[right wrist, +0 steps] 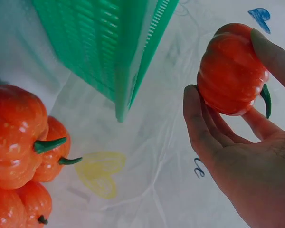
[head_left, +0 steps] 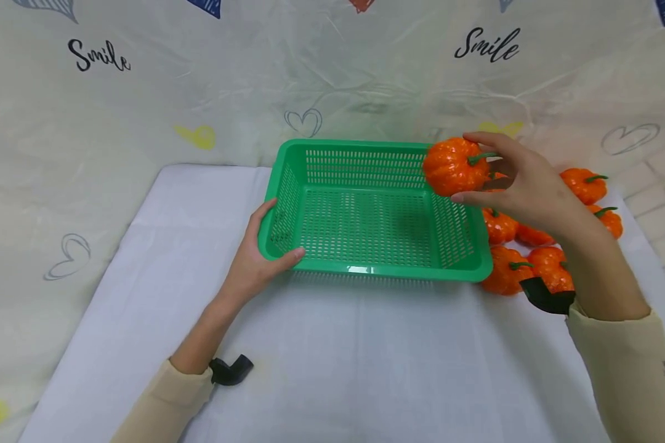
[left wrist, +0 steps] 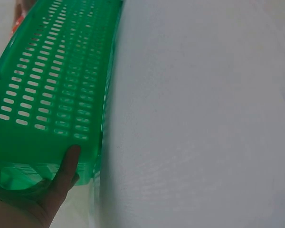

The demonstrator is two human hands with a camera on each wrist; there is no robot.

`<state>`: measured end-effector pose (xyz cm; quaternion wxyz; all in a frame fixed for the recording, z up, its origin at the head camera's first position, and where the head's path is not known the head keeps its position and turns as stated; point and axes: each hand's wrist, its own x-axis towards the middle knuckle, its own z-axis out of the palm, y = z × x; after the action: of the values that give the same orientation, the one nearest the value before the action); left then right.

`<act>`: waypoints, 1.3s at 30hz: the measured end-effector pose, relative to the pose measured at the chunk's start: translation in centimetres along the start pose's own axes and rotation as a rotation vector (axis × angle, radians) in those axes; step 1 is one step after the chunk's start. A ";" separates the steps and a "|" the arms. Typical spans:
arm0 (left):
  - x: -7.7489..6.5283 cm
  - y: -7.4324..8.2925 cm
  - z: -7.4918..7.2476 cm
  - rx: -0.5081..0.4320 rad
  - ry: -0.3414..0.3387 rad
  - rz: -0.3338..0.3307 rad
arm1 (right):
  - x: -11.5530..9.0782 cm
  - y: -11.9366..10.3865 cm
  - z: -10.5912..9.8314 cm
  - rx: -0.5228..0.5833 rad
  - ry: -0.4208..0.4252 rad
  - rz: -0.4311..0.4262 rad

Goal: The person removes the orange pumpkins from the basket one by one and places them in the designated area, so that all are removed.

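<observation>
My right hand (head_left: 523, 178) holds a small orange pumpkin (head_left: 453, 166) with a green stem between thumb and fingers. In the head view the pumpkin overlaps the far right corner of a green plastic basket (head_left: 360, 269). The right wrist view shows the same pumpkin (right wrist: 232, 69) in the fingertips, raised above the pumpkins on the table. My left hand (head_left: 259, 252) grips the basket's left end, its thumb over the near rim. From the left wrist, the left hand (left wrist: 52, 194) lies against the basket's perforated wall (left wrist: 42, 95). The basket's inside shows only its slotted floor.
Several more orange pumpkins (head_left: 507, 271) sit in a group right of the basket, partly hidden by the right forearm. A white cloth (head_left: 354, 357) covers the table. Behind it hangs a pale printed sheet (head_left: 255, 74) with hearts and lettering.
</observation>
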<state>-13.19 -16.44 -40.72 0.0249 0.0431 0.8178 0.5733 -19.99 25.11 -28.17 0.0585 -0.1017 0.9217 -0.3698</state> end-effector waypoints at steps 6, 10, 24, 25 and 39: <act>-0.1 0.0 -0.1 0.002 0.006 -0.006 | -1.5 1.4 -0.4 -0.007 0.042 0.065; -0.1 0.0 -0.1 0.002 0.005 -0.005 | -2.9 2.8 -0.8 0.045 0.097 0.067; -0.1 -0.2 -0.2 0.000 0.008 -0.010 | -5.6 6.6 -1.9 -0.016 0.202 0.148; -0.1 -0.2 -0.2 -0.003 0.008 -0.008 | -5.8 6.8 -1.9 -0.013 0.210 0.143; 0.0 -0.1 0.0 -0.004 0.000 -0.002 | -9.3 11.6 -2.2 -0.079 0.250 0.312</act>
<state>-13.24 -16.42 -40.83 0.0257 0.0421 0.8169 0.5747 -13.04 36.86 -34.33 -0.0036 0.0868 0.9401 -0.3296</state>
